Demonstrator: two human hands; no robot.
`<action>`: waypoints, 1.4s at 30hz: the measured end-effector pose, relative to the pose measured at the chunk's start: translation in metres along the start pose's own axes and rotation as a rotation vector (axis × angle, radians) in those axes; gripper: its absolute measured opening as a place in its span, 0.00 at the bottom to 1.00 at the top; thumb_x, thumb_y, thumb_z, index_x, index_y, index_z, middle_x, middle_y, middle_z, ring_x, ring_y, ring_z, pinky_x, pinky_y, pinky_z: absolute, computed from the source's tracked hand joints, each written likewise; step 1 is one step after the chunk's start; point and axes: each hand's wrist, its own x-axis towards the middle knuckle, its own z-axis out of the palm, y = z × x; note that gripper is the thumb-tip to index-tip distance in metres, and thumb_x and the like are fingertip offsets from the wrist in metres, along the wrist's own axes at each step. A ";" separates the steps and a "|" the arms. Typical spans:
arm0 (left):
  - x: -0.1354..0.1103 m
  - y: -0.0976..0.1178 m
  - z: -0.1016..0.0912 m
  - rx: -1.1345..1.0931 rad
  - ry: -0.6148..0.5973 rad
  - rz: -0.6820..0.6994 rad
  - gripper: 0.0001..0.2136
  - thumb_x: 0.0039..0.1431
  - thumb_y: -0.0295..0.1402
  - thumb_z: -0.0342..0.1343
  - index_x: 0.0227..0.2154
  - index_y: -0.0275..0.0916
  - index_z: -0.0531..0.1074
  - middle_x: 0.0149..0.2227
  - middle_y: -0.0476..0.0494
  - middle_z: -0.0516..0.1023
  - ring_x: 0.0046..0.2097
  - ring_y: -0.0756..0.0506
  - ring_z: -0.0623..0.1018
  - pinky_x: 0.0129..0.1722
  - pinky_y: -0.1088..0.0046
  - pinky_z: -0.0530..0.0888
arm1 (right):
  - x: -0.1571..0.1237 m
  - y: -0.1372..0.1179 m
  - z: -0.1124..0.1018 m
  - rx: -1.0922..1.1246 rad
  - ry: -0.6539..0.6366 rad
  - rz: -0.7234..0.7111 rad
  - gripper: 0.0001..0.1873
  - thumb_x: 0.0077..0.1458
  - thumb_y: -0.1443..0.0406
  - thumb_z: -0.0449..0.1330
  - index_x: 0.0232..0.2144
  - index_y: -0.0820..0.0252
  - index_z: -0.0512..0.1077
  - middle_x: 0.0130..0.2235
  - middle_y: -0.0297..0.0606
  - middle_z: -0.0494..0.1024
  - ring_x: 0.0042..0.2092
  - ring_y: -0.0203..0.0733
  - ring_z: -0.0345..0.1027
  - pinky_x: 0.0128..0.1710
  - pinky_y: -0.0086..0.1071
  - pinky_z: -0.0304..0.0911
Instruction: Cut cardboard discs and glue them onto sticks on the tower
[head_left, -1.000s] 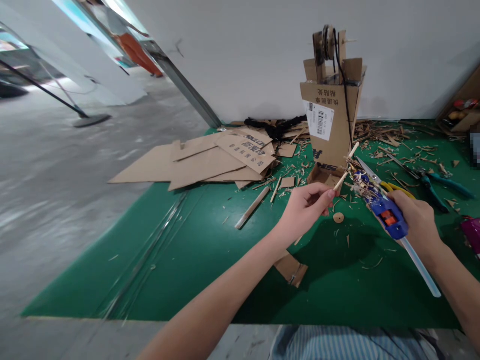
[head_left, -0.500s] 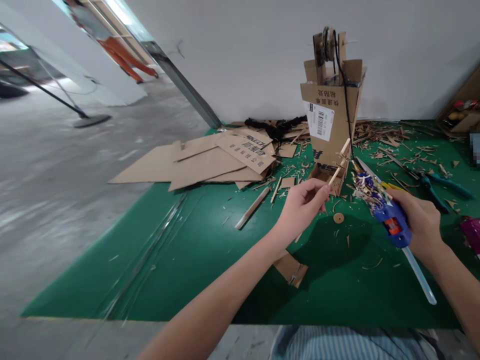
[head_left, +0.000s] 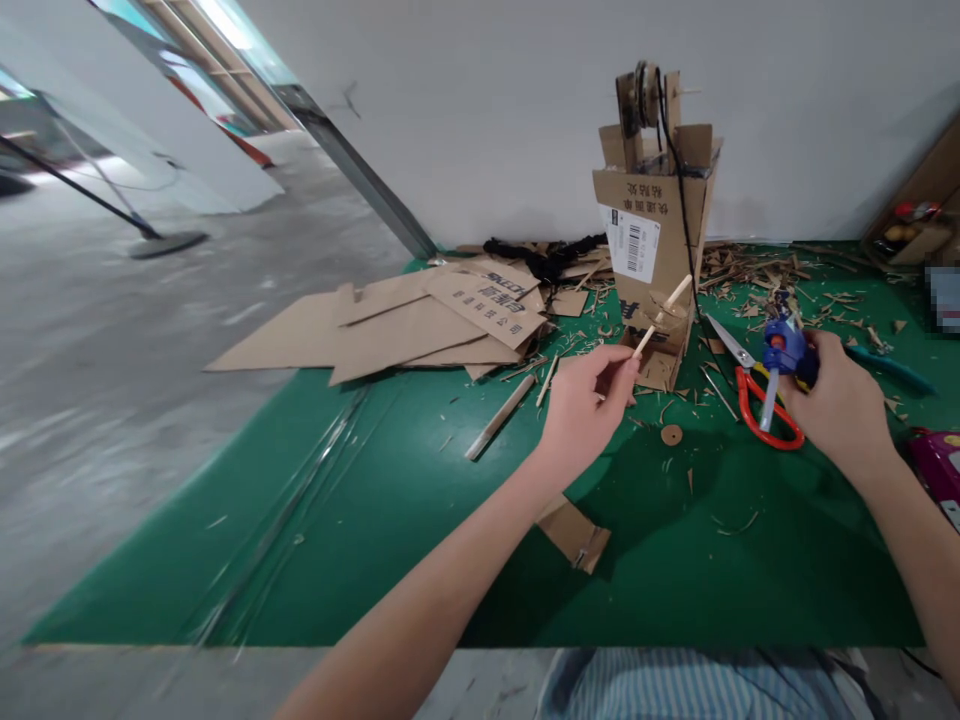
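Note:
My left hand point(head_left: 583, 408) pinches a thin wooden stick point(head_left: 661, 315) that slants up toward the foot of a tall cardboard tower point(head_left: 654, 235) with a pulley and black cord on top. My right hand point(head_left: 840, 408) grips a blue glue gun point(head_left: 781, 352) turned upright, its clear glue stick point(head_left: 766, 402) pointing down over red-handled scissors point(head_left: 754, 390) lying on the green mat point(head_left: 390, 520).
Flat cardboard sheets point(head_left: 405, 325) lie at the mat's left back. Wood chips and scraps litter the back right. Teal pliers point(head_left: 892, 365), a loose wooden strip point(head_left: 499, 418), a small cardboard disc point(head_left: 671, 434) and a folded cardboard piece point(head_left: 576, 533) lie about. White wall behind.
My right hand swung the glue gun away from the stick, to the right, and turned it upright, uncovering the scissors. My left hand carried the stick closer to the tower's base.

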 end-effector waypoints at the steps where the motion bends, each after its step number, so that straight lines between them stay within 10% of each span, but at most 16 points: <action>1: 0.000 0.000 -0.001 0.046 0.014 0.036 0.08 0.65 0.33 0.51 0.40 0.37 0.73 0.29 0.47 0.78 0.27 0.51 0.76 0.26 0.77 0.72 | 0.000 0.000 0.001 -0.027 -0.027 0.030 0.24 0.60 0.58 0.56 0.55 0.63 0.64 0.42 0.53 0.80 0.41 0.60 0.76 0.34 0.42 0.66; 9: -0.004 -0.008 0.001 0.349 0.028 0.266 0.07 0.65 0.30 0.50 0.41 0.37 0.72 0.30 0.47 0.79 0.28 0.51 0.75 0.28 0.76 0.70 | -0.010 0.005 0.020 -0.184 -0.206 -0.064 0.25 0.64 0.63 0.51 0.59 0.73 0.61 0.48 0.62 0.75 0.50 0.63 0.72 0.41 0.46 0.68; 25: -0.004 -0.012 0.004 0.522 -0.070 0.424 0.09 0.69 0.30 0.47 0.39 0.37 0.72 0.34 0.43 0.79 0.26 0.51 0.73 0.25 0.77 0.66 | -0.010 -0.006 0.005 -0.360 -0.034 -0.074 0.26 0.67 0.58 0.48 0.57 0.73 0.67 0.44 0.63 0.77 0.46 0.69 0.70 0.40 0.56 0.65; 33: -0.008 -0.010 0.008 0.576 -0.146 0.529 0.12 0.71 0.33 0.47 0.39 0.37 0.75 0.35 0.43 0.81 0.30 0.50 0.78 0.26 0.76 0.69 | -0.014 -0.036 -0.009 0.535 -0.046 -0.229 0.11 0.66 0.61 0.53 0.46 0.55 0.72 0.44 0.44 0.78 0.44 0.49 0.74 0.46 0.43 0.69; 42: -0.009 -0.011 0.010 0.600 -0.175 0.594 0.10 0.70 0.33 0.50 0.35 0.38 0.76 0.32 0.46 0.80 0.31 0.49 0.78 0.29 0.75 0.71 | -0.025 -0.043 -0.008 0.660 -0.207 -0.364 0.20 0.61 0.64 0.58 0.55 0.51 0.66 0.57 0.46 0.73 0.59 0.54 0.67 0.56 0.51 0.66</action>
